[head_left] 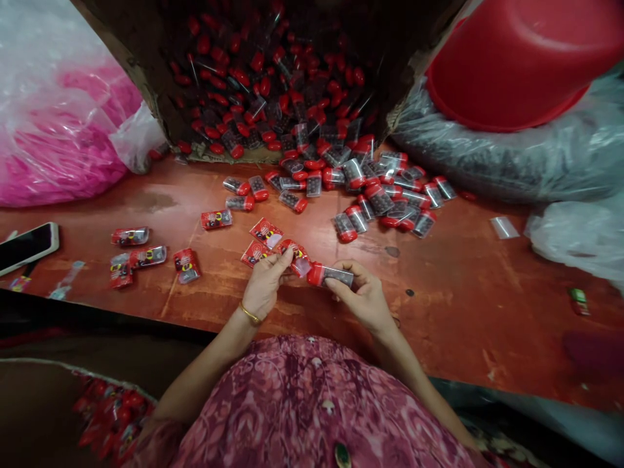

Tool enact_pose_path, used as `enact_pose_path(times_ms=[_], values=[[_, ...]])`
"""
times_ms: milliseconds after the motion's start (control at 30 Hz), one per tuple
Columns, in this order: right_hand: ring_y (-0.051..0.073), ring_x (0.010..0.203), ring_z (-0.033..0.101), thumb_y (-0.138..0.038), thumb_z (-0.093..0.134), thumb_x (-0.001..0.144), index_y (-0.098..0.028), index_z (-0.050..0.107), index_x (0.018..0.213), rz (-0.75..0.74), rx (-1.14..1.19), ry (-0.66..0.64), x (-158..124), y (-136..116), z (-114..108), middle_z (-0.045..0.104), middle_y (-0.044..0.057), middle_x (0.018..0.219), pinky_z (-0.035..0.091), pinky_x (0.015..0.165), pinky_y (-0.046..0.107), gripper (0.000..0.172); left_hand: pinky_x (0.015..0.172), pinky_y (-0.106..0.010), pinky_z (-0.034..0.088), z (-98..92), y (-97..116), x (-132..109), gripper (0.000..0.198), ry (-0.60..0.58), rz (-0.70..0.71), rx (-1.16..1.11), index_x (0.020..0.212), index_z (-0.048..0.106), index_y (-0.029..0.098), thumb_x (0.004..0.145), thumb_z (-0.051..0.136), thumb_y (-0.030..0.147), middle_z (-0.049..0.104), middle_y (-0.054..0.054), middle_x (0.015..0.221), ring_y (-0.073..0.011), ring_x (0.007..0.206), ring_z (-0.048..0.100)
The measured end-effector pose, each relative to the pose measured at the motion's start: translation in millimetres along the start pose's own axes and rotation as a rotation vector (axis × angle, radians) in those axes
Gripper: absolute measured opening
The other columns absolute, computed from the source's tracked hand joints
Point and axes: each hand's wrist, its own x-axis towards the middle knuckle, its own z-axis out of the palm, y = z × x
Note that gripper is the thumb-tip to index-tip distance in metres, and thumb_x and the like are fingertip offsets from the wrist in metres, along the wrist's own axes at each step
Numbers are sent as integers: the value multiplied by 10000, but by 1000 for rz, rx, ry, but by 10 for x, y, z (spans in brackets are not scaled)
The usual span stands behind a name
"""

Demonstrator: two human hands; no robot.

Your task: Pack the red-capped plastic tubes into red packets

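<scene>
My left hand pinches a red printed sleeve with a clear window. In my right hand is a small clear container with a red cap and dark contents. The container's red end meets the sleeve's near edge; I cannot tell if it is inside. Two flat printed sleeves lie just beyond my left hand. Several containers in sleeves, one of them a wrapped container, rest to the left. A pile of bare red-capped containers spreads beyond my right hand.
A tipped cardboard box full of red-capped containers stands at the back. A red bucket sits on a plastic bag at right. Bags of pink pieces and a phone are left. Below the table edge are more red packages.
</scene>
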Motion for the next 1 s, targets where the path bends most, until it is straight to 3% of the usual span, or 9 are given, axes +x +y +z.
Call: enact_pose_path(times_ms=[167,433,600,1000], values=[[74,478,405,-281,657,672,-188,552,735,-38,-39,4,-53,-55,-39,499,-48,591,340,458,206,154,574,-215,465,3,-5,5,390,49,32,15,600,641,133,476,802,466,646,2,594,-95,567,570],[91,518,442,-278,645,672,-181,559,724,-58,-127,-26,-52,-51,-2,524,-30,604,370,488,211,140,625,-219,421,-39,-92,64,329,63,261,167,599,663,132,557,766,442,637,12,589,-85,579,521],[100,550,466,-292,646,689,-191,560,774,-63,-120,94,-50,35,67,546,-25,637,387,519,223,158,644,-225,420,-62,-95,56,216,63,338,282,623,673,145,633,732,352,643,18,614,-95,594,526],[61,377,398,-449,577,773,-213,486,841,15,132,152,24,131,313,451,-88,529,339,379,194,262,696,-235,461,153,-220,44,319,13,250,13,739,620,156,521,799,305,685,1,731,-105,656,601]])
